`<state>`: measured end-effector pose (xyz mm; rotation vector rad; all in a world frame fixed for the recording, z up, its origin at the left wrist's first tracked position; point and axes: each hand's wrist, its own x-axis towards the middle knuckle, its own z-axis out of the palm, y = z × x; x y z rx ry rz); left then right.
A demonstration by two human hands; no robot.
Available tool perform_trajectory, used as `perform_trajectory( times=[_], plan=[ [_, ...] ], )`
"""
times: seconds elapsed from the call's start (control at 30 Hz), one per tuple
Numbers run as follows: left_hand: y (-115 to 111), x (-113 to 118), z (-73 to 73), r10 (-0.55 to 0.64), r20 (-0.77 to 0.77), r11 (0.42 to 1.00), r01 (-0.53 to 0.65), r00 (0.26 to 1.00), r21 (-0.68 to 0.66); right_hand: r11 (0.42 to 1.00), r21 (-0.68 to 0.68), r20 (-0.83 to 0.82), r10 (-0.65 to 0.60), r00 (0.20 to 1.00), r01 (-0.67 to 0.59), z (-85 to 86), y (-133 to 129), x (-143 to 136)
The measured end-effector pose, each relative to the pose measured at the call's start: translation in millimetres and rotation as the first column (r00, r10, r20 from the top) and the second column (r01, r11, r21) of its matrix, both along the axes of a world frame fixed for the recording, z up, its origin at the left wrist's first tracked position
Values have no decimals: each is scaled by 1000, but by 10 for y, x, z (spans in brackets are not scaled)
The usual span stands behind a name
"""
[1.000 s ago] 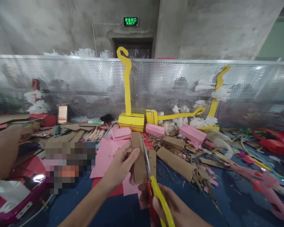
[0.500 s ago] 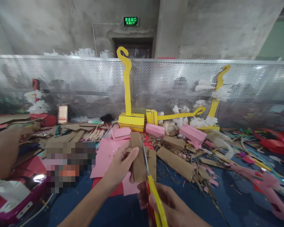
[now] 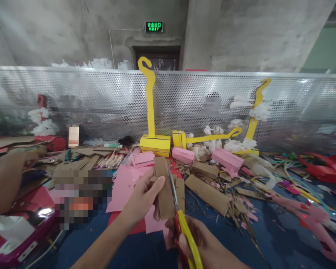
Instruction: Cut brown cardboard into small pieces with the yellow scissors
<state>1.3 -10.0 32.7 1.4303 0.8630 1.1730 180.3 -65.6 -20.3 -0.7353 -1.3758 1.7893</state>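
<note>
My left hand pinches a narrow strip of brown cardboard, thumb on its near face and fingers behind. In my right hand is a pair of scissors with red and yellow handles, its blades running along the strip's right edge. The blades look nearly closed; whether they bite into the cardboard I cannot tell. Behind the strip lie another piece of cardboard and pink paper on red sheets. Just beyond sits a small pink paper box.
A yellow box with a tall hook-topped neck stands against the perforated metal panel. Cardboard scraps and a pink glue gun lie right. At left are a purple power strip and another person's arm.
The scissors and my right hand have shifted slightly down and right along the strip. My left hand keeps its hold on the cardboard, almost still.
</note>
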Motion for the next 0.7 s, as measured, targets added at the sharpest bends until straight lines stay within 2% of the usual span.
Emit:
perform_trajectory(
  times=[0.13, 0.3, 0.5, 0.7],
  plan=[
    [-26, 29, -17, -61, -15, 998, 60, 998, -20, 999, -41, 24, -9, 1000, 10, 108, -77, 44],
    [-40, 42, 11, -26, 13, 1000, 26, 1000, -7, 988, -147, -7, -45, 999, 44, 210, -119, 74],
    [-20, 31, -31, -16, 45, 1000, 16, 999, -2, 996, -78, -47, 43, 998, -47, 168, -51, 33],
    [-9, 26, -49, -17, 61, 1000, 18, 998, -9, 999, -17, -43, 32, 999, -33, 164, -31, -5]
  ],
)
